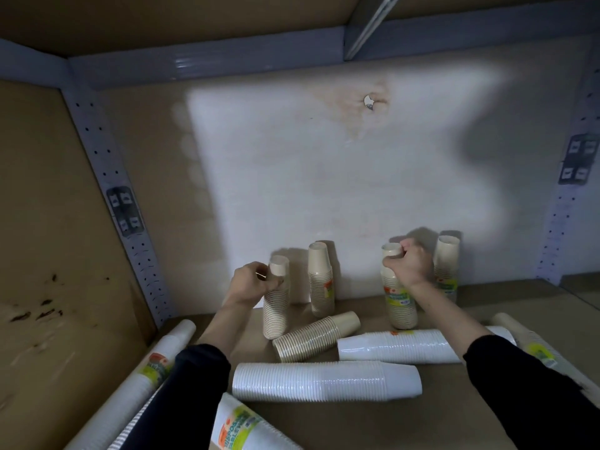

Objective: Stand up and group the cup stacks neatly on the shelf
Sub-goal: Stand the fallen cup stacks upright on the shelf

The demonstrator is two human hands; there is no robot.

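At the far left of the shelf (438, 423), a white wrapped stack (152, 365) lies on its side, with its long axis diagonal toward the back. The left hand (251, 282) closes its grip around the upper part of a ribbed beige stack (276, 306), which stands slightly tilted with the cup bottoms upward. Just beside it, a second beige stack (320, 280) stands upright. In front of these a fallen beige stack (316, 336) points up and to the right. The front white stack (324, 381) and the rear white stack (399, 347), both smooth, lie with their axes left to right. The right hand (410, 264) grips the top of a labelled beige stack (401, 306), which stands upright. Behind it a fourth upright stack (448, 267) stands at the back wall (324, 173).
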